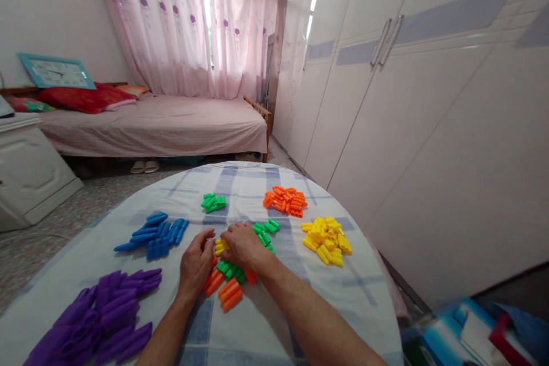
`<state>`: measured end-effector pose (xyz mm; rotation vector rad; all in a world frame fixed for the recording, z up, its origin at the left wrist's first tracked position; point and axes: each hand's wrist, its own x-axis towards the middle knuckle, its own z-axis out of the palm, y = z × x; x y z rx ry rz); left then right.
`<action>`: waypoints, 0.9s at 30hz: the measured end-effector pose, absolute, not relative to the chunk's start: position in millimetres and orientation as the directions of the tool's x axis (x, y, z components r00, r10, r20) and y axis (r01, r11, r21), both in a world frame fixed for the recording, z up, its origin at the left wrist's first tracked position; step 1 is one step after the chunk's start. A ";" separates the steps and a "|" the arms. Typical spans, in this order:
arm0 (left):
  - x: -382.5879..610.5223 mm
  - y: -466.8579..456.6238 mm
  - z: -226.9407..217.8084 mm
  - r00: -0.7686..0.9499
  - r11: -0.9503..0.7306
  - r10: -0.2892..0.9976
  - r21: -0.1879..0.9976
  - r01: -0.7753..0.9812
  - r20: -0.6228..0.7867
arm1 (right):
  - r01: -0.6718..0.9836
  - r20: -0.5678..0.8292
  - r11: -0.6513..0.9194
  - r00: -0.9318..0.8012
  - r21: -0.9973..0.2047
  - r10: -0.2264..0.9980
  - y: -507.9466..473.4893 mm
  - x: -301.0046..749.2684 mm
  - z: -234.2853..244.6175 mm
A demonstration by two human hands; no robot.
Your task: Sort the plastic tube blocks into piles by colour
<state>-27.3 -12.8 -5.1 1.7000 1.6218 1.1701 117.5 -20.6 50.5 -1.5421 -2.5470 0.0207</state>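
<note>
Both hands rest on a mixed pile of small plastic pieces (pixel 229 283) in the middle of a round table (pixel 274 320) covered with a checked cloth. My left hand (pixel 196 262) lies curled over the pile's left side, fingertips near yellow pieces (pixel 220 246). My right hand (pixel 242 244) covers the pile's upper part, fingers bent over green and yellow pieces. What either hand grips is hidden. Sorted heaps lie around: purple (pixel 103 314), blue (pixel 155 233), green (pixel 213 202), orange (pixel 285 201), yellow (pixel 326 233).
A bed (pixel 163 123) with red pillows stands behind the table under pink curtains. White wardrobe doors (pixel 412 126) run along the right. A white cabinet (pixel 26 177) is at left. Books or boxes (pixel 467 331) lie on the floor at lower right.
</note>
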 end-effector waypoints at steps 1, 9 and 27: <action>-27.8 -12.2 -6.2 -0.083 -0.167 0.966 0.836 0.522 0.246 | 0.885 0.159 0.455 -0.437 -0.101 0.885 -23.6 119.6 52.7; -29.2 -11.3 -12.1 -0.053 -0.179 0.969 0.838 0.516 0.240 | 0.922 0.574 0.170 0.067 -0.349 0.816 -96.6 224.1 72.5; -30.1 -10.0 -13.3 -0.038 -0.179 0.970 0.807 0.563 0.241 | 0.919 0.578 -0.209 0.376 -0.335 0.725 -135.9 320.5 37.1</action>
